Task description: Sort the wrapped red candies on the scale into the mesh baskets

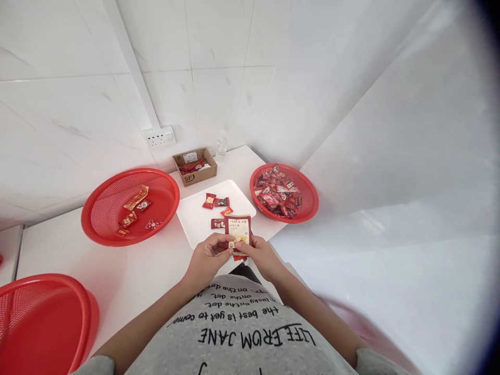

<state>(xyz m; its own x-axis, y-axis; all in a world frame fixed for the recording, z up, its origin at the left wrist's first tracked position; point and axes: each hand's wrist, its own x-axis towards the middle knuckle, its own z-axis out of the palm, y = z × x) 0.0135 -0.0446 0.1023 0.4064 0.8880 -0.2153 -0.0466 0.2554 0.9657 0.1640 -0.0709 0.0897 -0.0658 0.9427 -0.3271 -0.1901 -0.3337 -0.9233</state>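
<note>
A red and cream snack packet [238, 228] is held upright between my two hands near the tray's front edge. My left hand [208, 256] pinches its lower left side, and my right hand [264, 256] grips its lower right side with the thumb across the front. A bit of red wrapper shows just below the packet. Behind it, several small red packets, one of them a red and cream packet [209, 200], lie on the white tray [191, 229].
A red basket [310, 195] full of small packets stands right of the tray. Left is another red basket [91, 219] with several packets. A cardboard box [201, 174] and a clear bottle [222, 146] are at the back. A third red basket [39, 323] sits at the lower left.
</note>
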